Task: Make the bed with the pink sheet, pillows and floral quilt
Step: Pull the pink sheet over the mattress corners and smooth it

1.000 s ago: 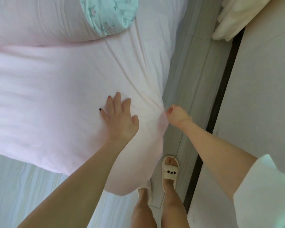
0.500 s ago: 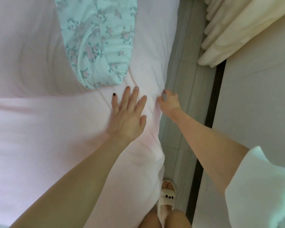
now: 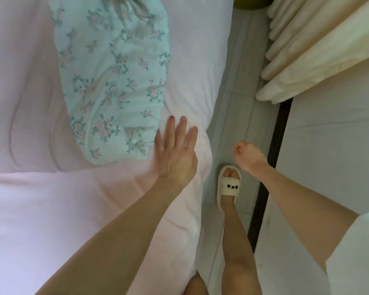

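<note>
my right hand (image 3: 248, 155) has let go of the pink sheet (image 3: 77, 209) and hangs loosely curled over the floor, while my flat left hand (image 3: 176, 154), nearer, presses it just beside the floral quilt (image 3: 115, 81) stretching away ahead-left.

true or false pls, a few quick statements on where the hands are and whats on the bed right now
1. The left hand lies flat with straight fingers on the pink sheet. True.
2. The right hand grips the sheet's edge. False: it hangs loosely curled over the floor, holding nothing.
3. The floral quilt is spread smooth across the bed. False: it lies bunched beside the left hand.
4. One foot wears a white slipper. True.
</note>
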Demonstrator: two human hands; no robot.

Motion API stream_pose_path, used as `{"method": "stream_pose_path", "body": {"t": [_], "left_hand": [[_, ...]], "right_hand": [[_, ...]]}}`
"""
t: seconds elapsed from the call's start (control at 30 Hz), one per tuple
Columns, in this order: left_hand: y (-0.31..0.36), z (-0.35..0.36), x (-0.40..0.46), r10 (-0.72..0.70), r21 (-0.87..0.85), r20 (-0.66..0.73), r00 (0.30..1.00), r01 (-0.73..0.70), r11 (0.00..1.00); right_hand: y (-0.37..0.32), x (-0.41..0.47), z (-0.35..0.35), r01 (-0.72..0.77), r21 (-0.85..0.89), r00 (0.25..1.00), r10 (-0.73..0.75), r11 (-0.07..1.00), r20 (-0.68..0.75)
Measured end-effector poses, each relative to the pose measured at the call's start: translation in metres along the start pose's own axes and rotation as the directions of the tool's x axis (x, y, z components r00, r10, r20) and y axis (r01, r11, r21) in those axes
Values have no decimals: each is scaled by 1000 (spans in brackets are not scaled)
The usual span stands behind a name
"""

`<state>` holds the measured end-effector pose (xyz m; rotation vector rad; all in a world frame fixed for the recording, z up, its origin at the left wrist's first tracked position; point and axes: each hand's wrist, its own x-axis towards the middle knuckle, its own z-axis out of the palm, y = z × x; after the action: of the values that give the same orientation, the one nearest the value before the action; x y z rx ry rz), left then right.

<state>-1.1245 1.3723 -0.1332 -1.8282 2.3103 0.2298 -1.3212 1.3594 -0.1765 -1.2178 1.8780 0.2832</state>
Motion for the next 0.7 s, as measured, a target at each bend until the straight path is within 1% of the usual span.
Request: {"method": "stream_pose_path", "body": {"t": [0.03, 0.07, 0.1, 0.13, 0.2, 0.23, 0.27, 0.3, 0.33, 0.37, 0.43, 0.5, 0.53, 0.6, 0.63, 0.7], "left_hand": [[3, -3, 11, -19, -1, 8, 1000, 19, 1000], [4, -5, 15, -30, -11, 4, 1000, 30, 999], [6, -6, 25, -38, -13, 2, 999, 38, 999], [8, -7, 35, -48, -21, -8, 999, 47, 999], [12, -9, 54, -85, -54, -4, 996, 84, 995], [15, -11, 62, -110, -67, 4, 994, 110, 992], [17, -13, 70, -136, -73, 12, 991, 136, 988], [20, -15, 76, -159, -66, 20, 987, 160, 985], [23, -18, 84, -176, -49, 31, 984, 178, 983], [24, -20, 87, -188, -38, 38, 981, 189, 981], [27, -25, 101, -191, -33, 38, 981, 192, 981], [29, -34, 115, -182, -28, 43, 982, 184, 983], [30, -38, 121, -190, -23, 50, 981, 191, 981], [29, -48, 136, -231, -55, 76, 970, 235, 970], [28, -53, 145, -259, -85, 107, 960, 268, 960], [23, -58, 160, -322, -118, 169, 931, 344, 932]], "right_hand": [[-10, 10, -9, 8, 173, 1000, -11, 985, 18], [-23, 16, -13, 10, 363, 999, -28, 932, 45], [-39, 26, -20, 11, 524, 997, -52, 852, 63], [-56, 37, -27, 10, 616, 994, -75, 788, 81], [-84, 56, -35, 30, 726, 986, -140, 687, 92], [-93, 63, -37, 61, 722, 986, -156, 689, 65], [-100, 69, -41, 130, 664, 984, -176, 736, 3], [-100, 75, -42, 194, 560, 978, -206, 806, -42], [-97, 81, -47, 240, 423, 969, -239, 874, -56], [-91, 82, -50, 283, 296, 958, -280, 912, -56], [-77, 85, -68, 364, 82, 931, -362, 928, -40], [-64, 84, -90, 434, -28, 899, -435, 901, -52], [-61, 83, -98, 462, -78, 880, -468, 883, -83], [-58, 82, -108, 459, -125, 868, -474, 879, -148], [-59, 83, -109, 415, -108, 891, -427, 904, -154], [-65, 90, -109, 302, -60, 950, -306, 951, -58]]}}
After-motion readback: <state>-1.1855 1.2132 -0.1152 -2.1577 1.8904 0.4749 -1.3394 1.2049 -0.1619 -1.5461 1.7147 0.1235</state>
